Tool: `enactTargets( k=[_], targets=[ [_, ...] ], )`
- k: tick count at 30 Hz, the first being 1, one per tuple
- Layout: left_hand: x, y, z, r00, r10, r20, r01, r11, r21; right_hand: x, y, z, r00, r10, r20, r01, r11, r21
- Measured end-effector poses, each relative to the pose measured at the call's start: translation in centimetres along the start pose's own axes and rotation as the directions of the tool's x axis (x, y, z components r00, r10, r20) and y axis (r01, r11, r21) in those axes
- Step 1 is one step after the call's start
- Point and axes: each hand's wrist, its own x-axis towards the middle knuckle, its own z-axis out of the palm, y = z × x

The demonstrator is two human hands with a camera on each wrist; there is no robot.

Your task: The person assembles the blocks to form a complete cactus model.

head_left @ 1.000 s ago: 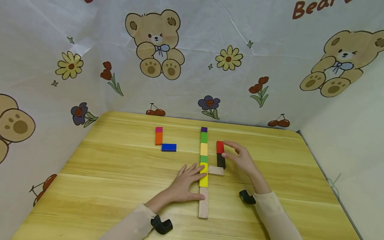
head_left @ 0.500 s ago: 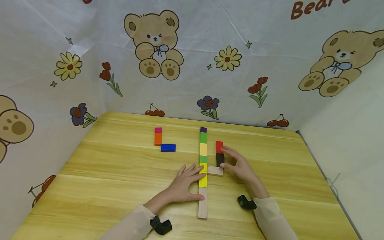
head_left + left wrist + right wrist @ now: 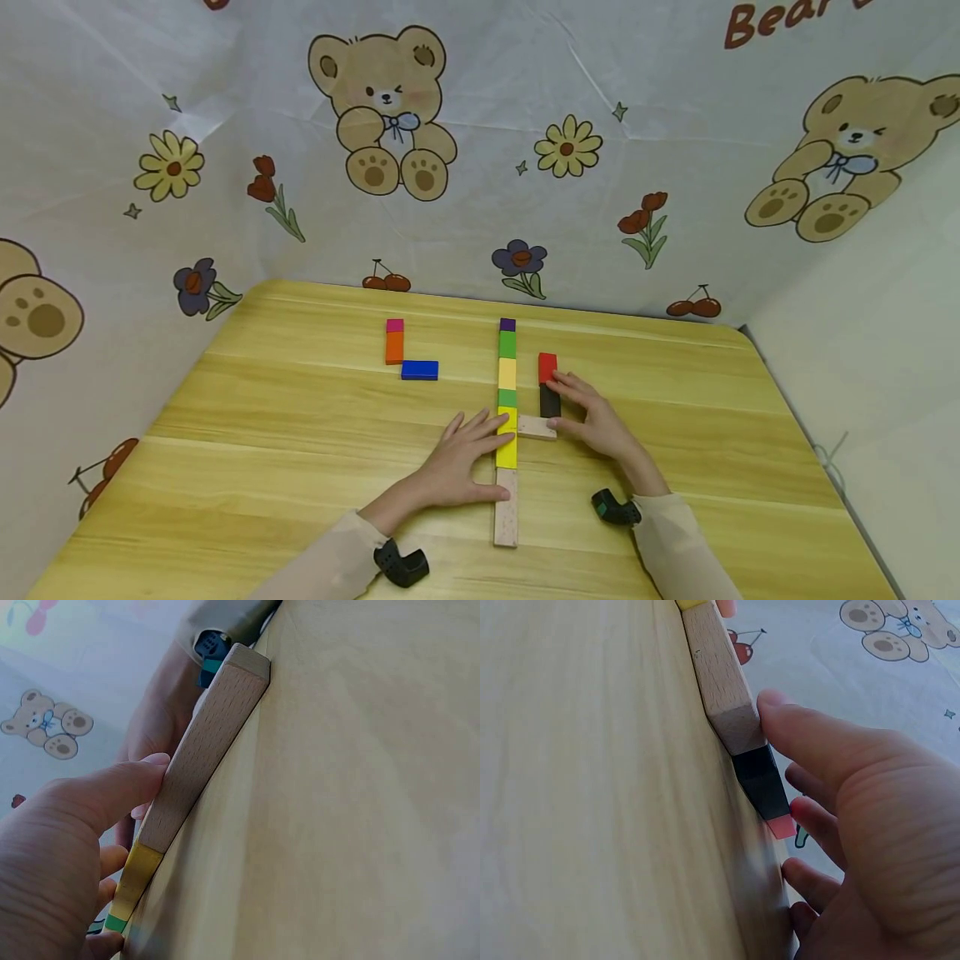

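My left hand [image 3: 453, 471] lies spread over a long row of blocks, its fingers on the yellow block [image 3: 507, 457] and its thumb on the plain wooden block [image 3: 506, 525] at the near end. Above the yellow come green, pale yellow, green and purple blocks. A second plain wooden block [image 3: 534, 427] juts right from the row. From its right end a black block [image 3: 549, 405] and a red block [image 3: 547, 365] run away from me. My right hand [image 3: 606, 423] touches there, thumb at the plain block's end, fingertips along the red and black blocks.
Left of the row, a pink block [image 3: 395, 325], an orange block [image 3: 394, 348] and a blue block [image 3: 420, 370] form a corner shape on the wooden table [image 3: 300, 450]. A cloth printed with bears [image 3: 390, 117] hangs behind the table's far edge.
My right hand has slid toward me along the red and black blocks; its thumb has gone from the black block to the plain block's end. My left hand stays put.
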Motion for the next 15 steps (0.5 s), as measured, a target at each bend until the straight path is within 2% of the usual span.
enactTargets(
  k=[10,13,15],
  targets=[
    [0.1,0.1,-0.1,1.0,0.006,-0.004,-0.006,1.0,-0.023,-0.1,-0.3,-0.1,1.0,-0.01,0.002,0.01,1.0,-0.024],
    [0.2,0.0,-0.5,1.0,-0.004,-0.024,0.002,0.996,-0.087,-0.1,-0.3,-0.1,1.0,-0.011,0.003,0.011,1.0,-0.029],
    [0.3,-0.1,-1.1,0.997,-0.02,-0.078,0.009,0.99,-0.144,-0.1,-0.3,-0.1,1.0,-0.013,0.005,0.013,0.999,-0.03]
  ],
)
